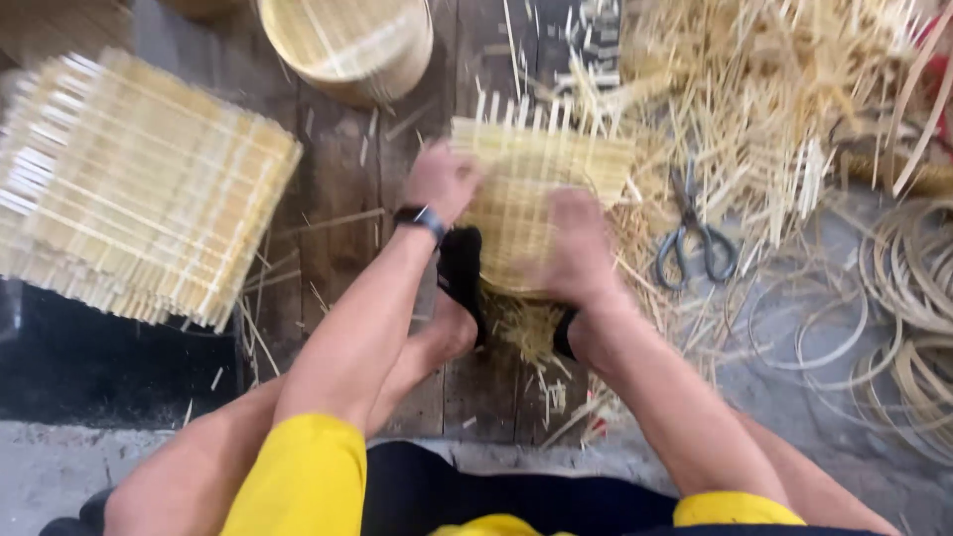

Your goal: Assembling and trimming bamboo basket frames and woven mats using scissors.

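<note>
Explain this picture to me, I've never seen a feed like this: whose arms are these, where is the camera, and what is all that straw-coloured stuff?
There is no machine here. The single picture comes from a camera worn on a person's head, looking down at their own arms, knees and feet. The person wears yellow sleeves and sits low over a wooden plank floor.

Both hands rest on a woven bamboo mat with loose slat ends sticking out at its top edge. The left hand, with a dark wristband, presses on its left edge; the right hand lies on its lower part. Both are blurred, so the exact grip is unclear.

Around them: a stack of finished mats on the left, a round bamboo basket at the top, scissors to the right, loose bamboo strips and coiled bamboo hoops at far right.
</note>
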